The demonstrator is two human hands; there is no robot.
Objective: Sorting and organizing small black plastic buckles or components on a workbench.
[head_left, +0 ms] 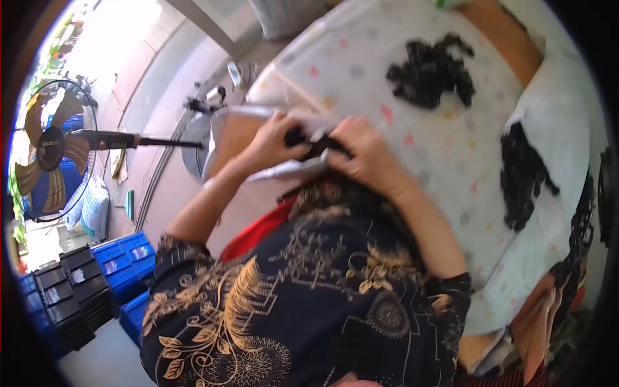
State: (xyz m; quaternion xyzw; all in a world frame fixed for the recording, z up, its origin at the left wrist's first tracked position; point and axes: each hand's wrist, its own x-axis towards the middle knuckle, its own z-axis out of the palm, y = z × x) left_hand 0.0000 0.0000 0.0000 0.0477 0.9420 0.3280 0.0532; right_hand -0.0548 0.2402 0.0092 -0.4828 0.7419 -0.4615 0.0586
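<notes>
My left hand (274,142) and my right hand (367,155) are close together at the near left edge of the table. Their fingers are curled on a small black piece (317,148), partly hidden and blurred, so its exact kind is unclear. Just under and left of them is an open cardboard box (235,138) with a whitish lining hanging over its rim. Beyond my right hand, a pile of shiny black pieces (425,74) lies on the patterned white tablecloth (425,187).
A second black heap (525,174) rests on white plastic sheeting (554,122) at the right. Another person's arm (503,35) reaches in at the far right. On the left stand a fan (51,142), black crates (71,287) and blue crates (126,258).
</notes>
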